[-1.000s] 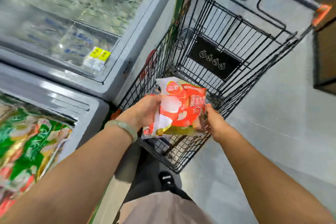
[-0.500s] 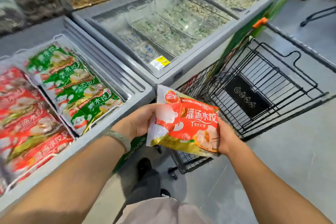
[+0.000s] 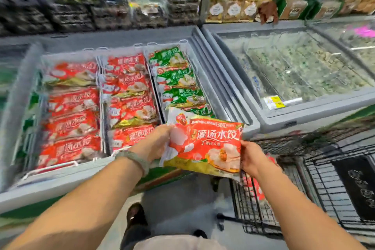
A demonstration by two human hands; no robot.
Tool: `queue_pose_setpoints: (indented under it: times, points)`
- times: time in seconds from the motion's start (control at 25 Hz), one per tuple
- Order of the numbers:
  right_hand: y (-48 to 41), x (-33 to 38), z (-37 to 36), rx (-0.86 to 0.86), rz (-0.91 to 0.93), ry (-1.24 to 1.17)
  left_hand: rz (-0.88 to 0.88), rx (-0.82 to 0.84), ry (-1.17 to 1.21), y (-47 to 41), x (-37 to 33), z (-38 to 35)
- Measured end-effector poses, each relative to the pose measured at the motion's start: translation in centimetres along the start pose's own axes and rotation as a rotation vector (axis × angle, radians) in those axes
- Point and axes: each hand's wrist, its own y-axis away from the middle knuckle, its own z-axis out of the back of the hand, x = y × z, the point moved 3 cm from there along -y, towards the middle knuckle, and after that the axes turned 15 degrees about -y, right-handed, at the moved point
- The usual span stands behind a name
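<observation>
I hold a red and gold bag of frozen dumplings in both hands, face up, over the front rim of an open chest freezer. My left hand grips its left edge and my right hand grips its right edge. The freezer holds rows of several like red bags and green bags. A black wire shopping cart stands to the right, just below my right hand.
A second chest freezer with a glass lid and a yellow price tag stands at the right. Shelves of packaged goods run along the back. My feet show on the grey floor between freezer and cart.
The view has swung left from the cart to the open freezer. The bag, still gripped by both hands, has moved away from the cart and now hangs at the freezer's front edge.
</observation>
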Motion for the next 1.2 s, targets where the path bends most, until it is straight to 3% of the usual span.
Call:
queue_pose_setpoints:
  times: [0.2,0.44,0.68,0.88,1.0,1.2]
  points:
    - [-1.0,-3.3,-14.2,0.075,-0.029,0.074,-0.038,-0.16,0.03,-0.1,-2.8,13.4]
    - [-2.9,-5.1,-25.5,0.022,0.16,0.212,-0.079,-0.321,-0.123,-2.2,-4.8,24.9]
    - [-7.4,-5.4,-28.5,-0.106,0.306,0.503,-0.039,-0.409,-0.259,-6.1,-4.2,31.0]
    - [-11.1,-5.1,-31.0,-0.048,0.321,0.739,0.072,-0.503,-0.34,-9.4,-2.1,33.5]
    - [-13.9,-5.4,-31.4,-0.015,0.253,0.893,0.148,-0.533,-0.341,-10.6,-1.8,33.5]
    - [-17.7,-7.6,-29.8,-0.015,0.089,0.891,0.289,-0.548,-0.433,-12.6,-0.1,32.6]
